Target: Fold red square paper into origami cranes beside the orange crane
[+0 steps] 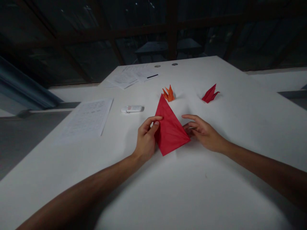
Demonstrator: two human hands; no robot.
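Note:
A red sheet of origami paper point(169, 129), folded into a kite-like shape with creases across it, is held up above the white table. My left hand point(147, 135) pinches its left edge between thumb and fingers. Beside the right corner of the paper is my right hand point(202, 131), its index finger stretched out and apart from the others. Some of its fingertips lie close behind the paper's edge; whether they touch it I cannot tell. Just beyond the paper's top point stands an orange folded paper crane point(169, 94). A red paper crane point(210, 94) sits farther right.
On the white table point(240, 127), a white correction-tape-like object point(133, 109) lies left of the paper. A written sheet point(87, 116) is at the left edge. Several more sheets point(131, 75) with a dark pen point(152, 76) lie at the back, near two round discs point(175, 64).

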